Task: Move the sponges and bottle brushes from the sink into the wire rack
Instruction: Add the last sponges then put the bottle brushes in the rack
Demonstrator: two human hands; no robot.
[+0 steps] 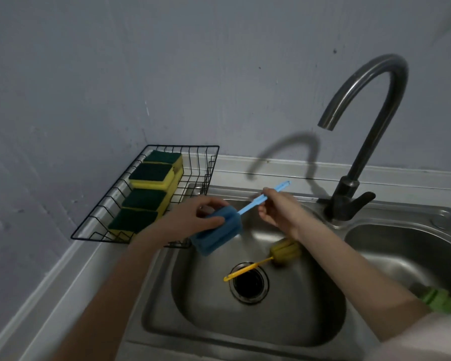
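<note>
A blue bottle brush (219, 230) hangs over the left sink basin (193, 303). My left hand (201, 216) grips its foam head. My right hand (276, 207) pinches its thin blue handle farther back. A yellow bottle brush (279, 254) lies in the basin, its handle across the drain (249, 282). A green bottle brush (438, 299) lies in the right basin, partly hidden by my right arm. The black wire rack (206, 175) stands at the back left and holds several yellow-and-green sponges (151, 183) in a row.
A dark gooseneck faucet (362, 152) rises behind the sink, between the two basins. The right basin (401, 246) lies to the right. A grey wall runs behind and to the left. The steel counter edge (63, 282) runs along the left.
</note>
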